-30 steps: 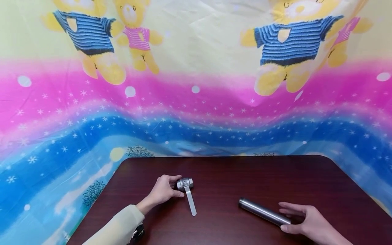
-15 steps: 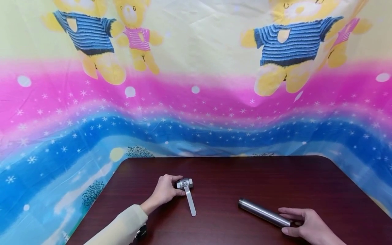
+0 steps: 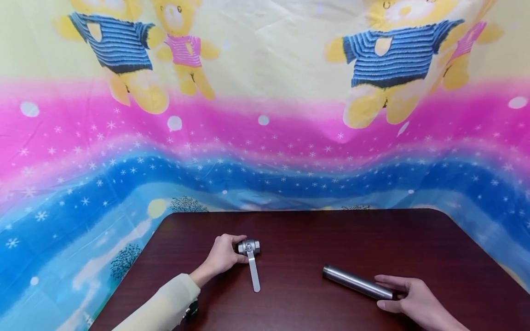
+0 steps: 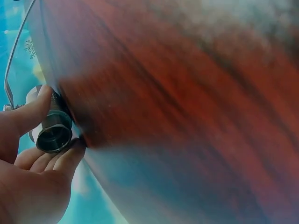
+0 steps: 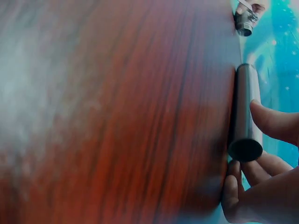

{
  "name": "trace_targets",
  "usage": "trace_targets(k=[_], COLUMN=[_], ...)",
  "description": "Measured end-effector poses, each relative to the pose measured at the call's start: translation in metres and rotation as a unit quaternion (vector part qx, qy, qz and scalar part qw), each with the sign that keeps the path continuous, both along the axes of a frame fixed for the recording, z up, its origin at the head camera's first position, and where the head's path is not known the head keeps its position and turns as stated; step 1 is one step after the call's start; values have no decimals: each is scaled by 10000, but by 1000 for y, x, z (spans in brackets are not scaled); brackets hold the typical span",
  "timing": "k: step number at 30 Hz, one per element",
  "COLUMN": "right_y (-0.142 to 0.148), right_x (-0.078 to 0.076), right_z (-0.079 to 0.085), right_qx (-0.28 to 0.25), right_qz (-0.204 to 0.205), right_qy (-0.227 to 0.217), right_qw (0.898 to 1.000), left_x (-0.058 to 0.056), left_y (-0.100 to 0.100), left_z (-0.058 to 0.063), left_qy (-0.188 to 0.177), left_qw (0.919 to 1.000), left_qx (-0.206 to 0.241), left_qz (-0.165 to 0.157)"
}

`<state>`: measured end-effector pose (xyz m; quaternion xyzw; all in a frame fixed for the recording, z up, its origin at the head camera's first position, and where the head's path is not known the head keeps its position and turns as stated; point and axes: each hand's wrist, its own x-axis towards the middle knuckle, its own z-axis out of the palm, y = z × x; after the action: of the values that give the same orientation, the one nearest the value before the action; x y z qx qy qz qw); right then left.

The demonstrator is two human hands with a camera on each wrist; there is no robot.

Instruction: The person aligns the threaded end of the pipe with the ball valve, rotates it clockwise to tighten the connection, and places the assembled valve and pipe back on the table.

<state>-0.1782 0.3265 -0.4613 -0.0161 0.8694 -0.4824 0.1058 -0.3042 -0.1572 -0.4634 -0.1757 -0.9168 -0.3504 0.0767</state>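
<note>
A silver ball valve (image 3: 249, 247) with a long flat lever handle (image 3: 254, 273) is on the left half of the table. My left hand (image 3: 222, 253) grips its left end, thumb on the near side and fingers on the far side. The left wrist view looks into the open round end of the valve (image 4: 55, 137). To the right, a smooth metal pipe (image 3: 356, 282) lies aslant. At its near right end my right hand (image 3: 414, 296) pinches it. In the right wrist view the thumb (image 5: 273, 122) rests along the pipe (image 5: 247, 107), with the other fingers around its opposite side.
Both things are on a dark reddish-brown table (image 3: 290, 230) with rounded far corners. Behind it hangs a curtain (image 3: 265, 151) printed with bears and snowflakes. A black strap (image 3: 191, 311) shows under the pale left sleeve (image 3: 161, 299).
The valve has turned slightly in my left hand, its lever end swinging left. The pipe's near right end has shifted a little away from me along with my right hand.
</note>
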Motion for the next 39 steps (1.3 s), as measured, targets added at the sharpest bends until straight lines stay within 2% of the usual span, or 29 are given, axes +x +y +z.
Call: trace_targets(k=[5, 10, 17, 24, 32, 39], right_y=[-9, -15, -17, -17, -19, -20], right_x=[-2, -4, -6, -5, -4, -3], right_z=[0, 2, 3, 6, 15, 17], right_qx=[399, 599, 440, 365, -239, -481], right_qz=[-316, -546, -811, -939, -1214, -1430], right_qy=[79, 86, -116, -12, 62, 70], right_qw=[9987, 9967, 9957, 9949, 9923, 9885], left_x=[-3, -5, -8, -9, -7, -3], left_y=[1, 1, 2, 1, -3, -9], left_z=[0, 1, 3, 6, 11, 18], left_qy=[152, 147, 112, -27, -66, -217], left_qw=[9994, 9994, 9994, 9999, 9999, 9988], left_qx=[-305, -306, -320, -147, -38, 408], left_qz=[-76, -76, 14, -7, -115, -185])
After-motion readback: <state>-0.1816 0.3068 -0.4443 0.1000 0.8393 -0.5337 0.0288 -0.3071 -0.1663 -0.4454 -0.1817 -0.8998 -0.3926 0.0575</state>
